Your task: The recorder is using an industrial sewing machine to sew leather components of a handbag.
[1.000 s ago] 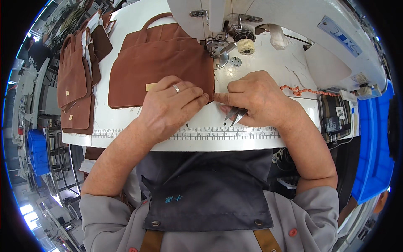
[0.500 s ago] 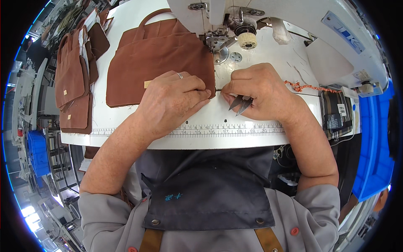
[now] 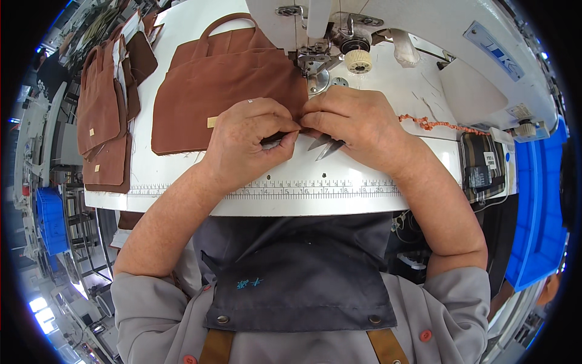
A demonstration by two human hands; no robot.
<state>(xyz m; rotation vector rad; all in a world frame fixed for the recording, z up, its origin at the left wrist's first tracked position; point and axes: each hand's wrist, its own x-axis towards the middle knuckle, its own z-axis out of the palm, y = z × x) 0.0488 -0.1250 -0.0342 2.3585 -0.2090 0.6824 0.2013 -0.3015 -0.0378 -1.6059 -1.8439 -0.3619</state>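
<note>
A brown bag (image 3: 224, 79) with a handle lies flat on the white sewing-machine table, its right edge by the needle area. My left hand (image 3: 242, 142) rests over the bag's lower right corner, thumb and index fingertip pinched together; what they hold, if anything, is too small to make out. Thread snips (image 3: 328, 148) are held in the curled fingers of my right hand (image 3: 367, 124), blades pointing down toward the left. The right hand's thumb and index finger meet at the bag's right edge, close to my left fingertips.
The white sewing machine (image 3: 418, 18) stands over the far right of the table. More brown bag pieces (image 3: 100, 115) hang in a stack at the left. An orange braided cord (image 3: 430, 123), a dark striped pouch (image 3: 482, 161) and a blue bin (image 3: 533, 224) are at the right.
My right hand has moved left to the bag's edge, with the snips. The left hand has turned, its fingertips lifting from the bag's corner into a pinch beside the right fingers.
</note>
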